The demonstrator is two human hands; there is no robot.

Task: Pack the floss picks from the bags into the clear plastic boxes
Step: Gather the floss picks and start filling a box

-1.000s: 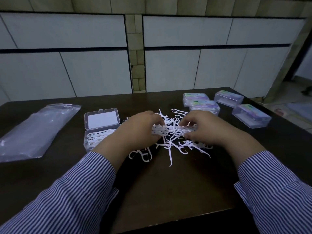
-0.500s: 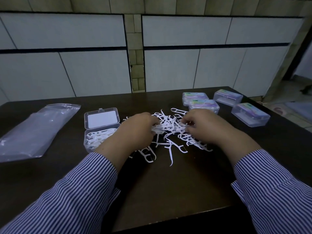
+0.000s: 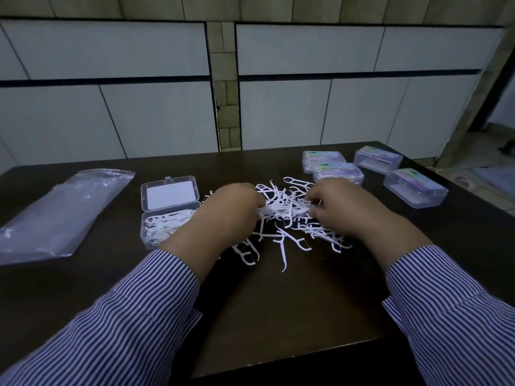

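Since the frame a second ago, both hands have drawn closer together over the pile, and the neat row of picks once stretched between them is now a looser bunch.

Nearest the camera, two striped sleeves (image 3: 117,327) reach forward over the dark table (image 3: 278,316). Beyond the cuffs, a few stray floss picks (image 3: 282,246) lie apart on the bare wood at the near edge of the pile.

Left hand (image 3: 223,215): fingers curled, grasping the left end of a bunch of floss picks (image 3: 281,210). Right hand (image 3: 338,207): fingers curled, pinching the right end of the same bunch. The bunch sits just above the main scatter of picks, which spreads under and between both hands at the table's centre.

Just left of the left hand stands an open clear box (image 3: 170,215). Its base holds a layer of white picks; its lid (image 3: 170,194) is hinged back and lies flat on the far side, with a white card showing through it.

Well to the left lies a clear plastic bag (image 3: 61,215), flat and crumpled; whether it holds any picks cannot be told.

Farther back on the right, four closed clear boxes (image 3: 415,188) with coloured labels stand near one another, two of them touching just beyond the right hand.

Behind the table rises a wall of pale panels (image 3: 306,107).
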